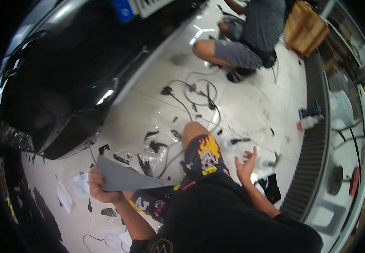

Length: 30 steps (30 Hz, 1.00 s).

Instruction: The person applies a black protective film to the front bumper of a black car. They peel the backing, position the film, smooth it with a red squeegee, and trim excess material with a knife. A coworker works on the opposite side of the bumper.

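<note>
My left hand grips a grey, roughly triangular sheet by its left end, held above my bent left leg. My right hand is open, fingers apart, palm partly turned up, beside my raised right knee. Close to it on the floor stand two pale spray bottles with dark tops. A flat black item lies just beyond my right forearm. Black scraps and clear plastic pieces lie around my legs.
A dark car body borders the upper left. A crouching co-worker is ahead. Cables coil across the floor. Along the right are a grey ribbed panel, a white cluttered cart, a bottle and wooden boxes.
</note>
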Each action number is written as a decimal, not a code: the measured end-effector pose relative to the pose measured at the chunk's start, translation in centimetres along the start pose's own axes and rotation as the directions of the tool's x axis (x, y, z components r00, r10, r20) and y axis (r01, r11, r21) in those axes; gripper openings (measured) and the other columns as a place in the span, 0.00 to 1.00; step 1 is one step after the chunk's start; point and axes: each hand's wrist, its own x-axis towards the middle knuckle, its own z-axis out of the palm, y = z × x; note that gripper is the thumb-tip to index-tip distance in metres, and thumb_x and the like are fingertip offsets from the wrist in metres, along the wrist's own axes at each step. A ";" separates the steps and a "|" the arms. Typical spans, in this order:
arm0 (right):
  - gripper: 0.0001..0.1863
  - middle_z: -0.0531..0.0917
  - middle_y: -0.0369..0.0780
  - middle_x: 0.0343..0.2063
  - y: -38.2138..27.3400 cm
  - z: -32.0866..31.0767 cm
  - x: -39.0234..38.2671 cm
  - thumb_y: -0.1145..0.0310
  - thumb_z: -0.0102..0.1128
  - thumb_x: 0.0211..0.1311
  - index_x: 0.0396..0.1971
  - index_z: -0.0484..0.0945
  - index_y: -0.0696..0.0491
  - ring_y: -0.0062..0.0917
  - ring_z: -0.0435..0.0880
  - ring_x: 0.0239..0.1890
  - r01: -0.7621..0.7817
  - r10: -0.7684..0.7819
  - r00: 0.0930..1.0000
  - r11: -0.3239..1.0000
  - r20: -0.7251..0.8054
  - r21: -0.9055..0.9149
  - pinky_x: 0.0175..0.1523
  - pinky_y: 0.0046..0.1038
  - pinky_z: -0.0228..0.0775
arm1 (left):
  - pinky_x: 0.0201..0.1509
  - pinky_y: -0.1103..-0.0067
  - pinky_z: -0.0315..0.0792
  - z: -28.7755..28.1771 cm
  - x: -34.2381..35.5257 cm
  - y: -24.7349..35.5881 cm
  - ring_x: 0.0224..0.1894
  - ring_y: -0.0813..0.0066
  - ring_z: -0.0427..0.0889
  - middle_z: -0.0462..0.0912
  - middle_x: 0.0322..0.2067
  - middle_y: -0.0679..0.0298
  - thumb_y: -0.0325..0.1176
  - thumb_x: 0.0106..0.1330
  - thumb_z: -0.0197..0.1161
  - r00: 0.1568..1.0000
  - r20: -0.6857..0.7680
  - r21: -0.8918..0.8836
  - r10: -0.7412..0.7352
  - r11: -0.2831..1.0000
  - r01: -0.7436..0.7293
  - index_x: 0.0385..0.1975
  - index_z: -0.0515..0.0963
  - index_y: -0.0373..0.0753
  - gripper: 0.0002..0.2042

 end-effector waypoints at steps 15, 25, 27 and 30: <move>0.23 0.77 0.51 0.53 -33.1 5.4 22.9 0.79 0.57 0.59 0.56 0.75 0.60 0.39 0.78 0.56 0.799 -0.837 0.535 0.460 -0.111 0.387 0.64 0.35 0.65 | 0.29 0.73 0.54 -3.2 -0.7 3.5 0.22 0.72 0.60 0.61 0.15 0.64 0.33 0.63 0.49 0.979 -0.060 0.305 0.195 0.937 -0.168 0.14 0.60 0.37 0.16; 0.20 0.84 0.43 0.30 -65.9 4.0 35.2 0.76 0.50 0.59 0.51 0.79 0.58 0.28 0.86 0.29 0.201 -0.822 0.475 0.449 0.315 0.870 0.37 0.28 0.79 | 0.25 0.74 0.55 -1.2 -3.0 5.9 0.19 0.71 0.63 0.65 0.15 0.63 0.37 0.64 0.51 0.953 -0.154 0.479 0.261 0.863 -0.159 0.14 0.62 0.34 0.18; 0.20 0.83 0.43 0.28 -67.5 3.9 35.3 0.74 0.50 0.58 0.50 0.79 0.58 0.28 0.85 0.27 0.218 -0.789 0.500 0.514 0.358 0.829 0.34 0.30 0.79 | 0.25 0.72 0.55 -1.8 -4.2 6.2 0.18 0.71 0.62 0.63 0.13 0.63 0.38 0.64 0.52 0.949 -0.179 0.413 0.260 0.895 -0.168 0.13 0.59 0.36 0.19; 0.20 0.82 0.43 0.27 -68.8 4.1 35.5 0.74 0.50 0.57 0.50 0.79 0.59 0.29 0.84 0.26 0.297 -0.778 0.516 0.555 0.359 0.777 0.33 0.32 0.79 | 0.26 0.71 0.55 -1.9 -5.3 7.2 0.17 0.70 0.62 0.62 0.12 0.63 0.38 0.63 0.52 0.938 -0.171 0.557 0.302 0.815 -0.160 0.13 0.57 0.38 0.19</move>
